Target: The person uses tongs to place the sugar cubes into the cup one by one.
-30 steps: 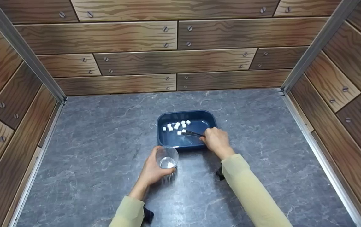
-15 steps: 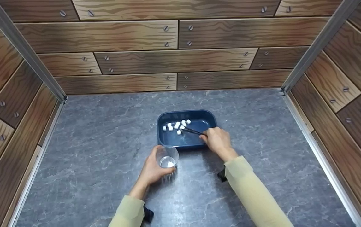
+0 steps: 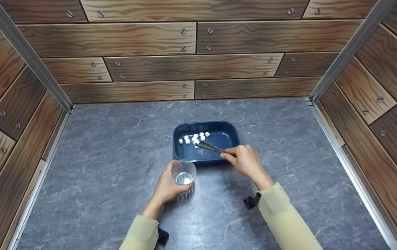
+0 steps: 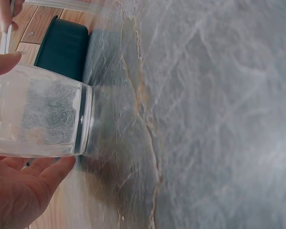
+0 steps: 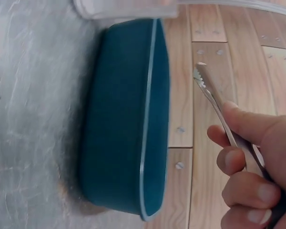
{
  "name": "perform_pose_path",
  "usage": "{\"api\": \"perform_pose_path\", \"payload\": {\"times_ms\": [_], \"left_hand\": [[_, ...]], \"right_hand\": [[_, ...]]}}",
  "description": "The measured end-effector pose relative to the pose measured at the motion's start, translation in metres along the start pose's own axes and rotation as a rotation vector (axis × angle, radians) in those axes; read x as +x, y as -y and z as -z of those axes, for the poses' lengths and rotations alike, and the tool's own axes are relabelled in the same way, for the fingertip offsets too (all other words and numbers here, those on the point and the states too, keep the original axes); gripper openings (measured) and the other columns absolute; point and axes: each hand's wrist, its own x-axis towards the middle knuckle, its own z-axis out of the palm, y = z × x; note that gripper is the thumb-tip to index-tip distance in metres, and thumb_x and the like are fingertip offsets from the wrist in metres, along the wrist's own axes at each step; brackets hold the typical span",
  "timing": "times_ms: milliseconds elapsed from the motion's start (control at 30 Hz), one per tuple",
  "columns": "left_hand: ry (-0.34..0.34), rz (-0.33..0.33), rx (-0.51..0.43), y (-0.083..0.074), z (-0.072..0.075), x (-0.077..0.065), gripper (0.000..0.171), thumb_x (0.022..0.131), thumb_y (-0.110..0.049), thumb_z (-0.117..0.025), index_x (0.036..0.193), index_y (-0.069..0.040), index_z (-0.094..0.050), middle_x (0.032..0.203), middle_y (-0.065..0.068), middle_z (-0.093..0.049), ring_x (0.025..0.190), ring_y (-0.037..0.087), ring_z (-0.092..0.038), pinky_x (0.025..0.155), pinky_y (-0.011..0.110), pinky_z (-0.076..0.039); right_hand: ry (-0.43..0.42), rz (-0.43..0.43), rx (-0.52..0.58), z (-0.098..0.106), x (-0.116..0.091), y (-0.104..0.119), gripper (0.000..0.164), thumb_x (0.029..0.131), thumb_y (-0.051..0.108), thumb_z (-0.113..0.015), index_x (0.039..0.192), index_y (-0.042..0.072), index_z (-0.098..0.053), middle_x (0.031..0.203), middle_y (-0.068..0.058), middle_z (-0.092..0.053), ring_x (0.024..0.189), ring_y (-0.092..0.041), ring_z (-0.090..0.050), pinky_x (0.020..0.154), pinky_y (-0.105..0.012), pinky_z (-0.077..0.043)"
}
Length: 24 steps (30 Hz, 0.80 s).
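Observation:
My left hand (image 3: 167,187) grips a clear plastic cup (image 3: 183,170) in front of the dark blue tray (image 3: 233,158); a bright white spot shows at the cup's bottom. In the left wrist view, thumb and fingers lie on opposite sides of the cup (image 4: 52,114). Several small white cubes (image 3: 187,141) lie in the left half of the tray. Over the tray's front right, my right hand (image 3: 245,160) holds metal tongs (image 3: 212,147) whose tips overlap the cubes. The right wrist view shows serrated, nearly closed tong tips above the tray rim (image 5: 148,105); I cannot tell whether they pinch a cube.
The tray and cup are on a grey marbled tabletop (image 3: 115,146). Wood-patterned panels (image 3: 150,69) rise at the back and both sides, with metal strips (image 3: 354,191) along the side edges.
My right hand has drawn back slightly toward the lower right, and the tong tips have shifted left onto the cubes nearest the front. The left hand and cup have stayed in place.

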Motion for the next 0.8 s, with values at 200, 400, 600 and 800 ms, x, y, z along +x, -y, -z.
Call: {"api": "perform_pose_path", "payload": {"times_ms": [200, 400, 600, 800], "left_hand": [[-0.006, 0.000, -0.013, 0.000, -0.001, 0.000, 0.099, 0.057, -0.023, -0.093, 0.140, -0.005, -0.041, 0.125, 0.016, -0.058, 0.113, 0.032, -0.057, 0.098, 0.048, -0.044], [-0.004, 0.013, -0.010, 0.000, -0.001, 0.000, 0.101, 0.058, -0.023, -0.092, 0.142, -0.003, -0.039, 0.128, 0.017, -0.057, 0.116, 0.032, -0.055, 0.100, 0.047, -0.043], [0.005, 0.029, -0.017, 0.000, -0.001, -0.001, 0.103, 0.057, -0.022, -0.093, 0.143, -0.004, -0.038, 0.129, 0.019, -0.056, 0.115, 0.034, -0.055, 0.099, 0.048, -0.043], [0.015, 0.030, -0.007, 0.001, 0.000, -0.001, 0.103, 0.059, -0.026, -0.093, 0.143, -0.005, -0.037, 0.128, 0.019, -0.056, 0.115, 0.033, -0.055, 0.097, 0.047, -0.044]], "right_hand": [[0.062, 0.041, 0.082, 0.005, -0.015, 0.008, 0.017, 0.091, 0.030, -0.071, 0.097, 0.016, -0.080, 0.054, 0.009, -0.051, 0.043, -0.006, -0.035, 0.040, -0.023, -0.026], [0.127, 0.120, 0.084, 0.006, -0.025, 0.014, 0.014, 0.092, 0.029, -0.069, 0.087, 0.020, -0.078, 0.053, 0.009, -0.050, 0.043, -0.004, -0.033, 0.044, -0.023, -0.027], [0.256, 0.072, 0.147, 0.008, -0.027, 0.016, 0.024, 0.093, 0.036, -0.067, 0.099, 0.016, -0.078, 0.058, 0.010, -0.057, 0.042, -0.006, -0.036, 0.043, -0.024, -0.030], [0.216, 0.005, 0.177, 0.008, -0.023, 0.014, 0.017, 0.092, 0.036, -0.068, 0.089, 0.021, -0.074, 0.052, 0.007, -0.047, 0.041, -0.008, -0.035, 0.042, -0.025, -0.029]]}}
